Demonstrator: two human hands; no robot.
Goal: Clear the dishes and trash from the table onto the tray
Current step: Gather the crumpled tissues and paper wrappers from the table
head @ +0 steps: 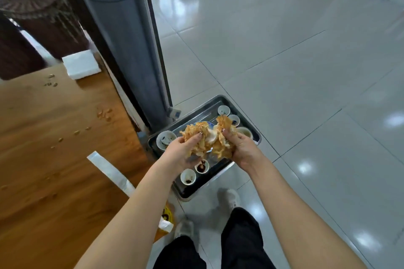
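head view: a person stands beside a wooden table (54,137), both arms stretched over a metal tray (220,101). the left hand (181,150) grips a left wad (194,135) of stained paper, fingers curled round it. the right hand (240,148) grips a right wad (223,129) the same way. the wads sit side by side just above the tray, with small cups (166,138) around them. crumbs (105,113) and a white strip (111,172) lie on the table.

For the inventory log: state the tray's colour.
Silver-grey, shiny metal tray; head view.
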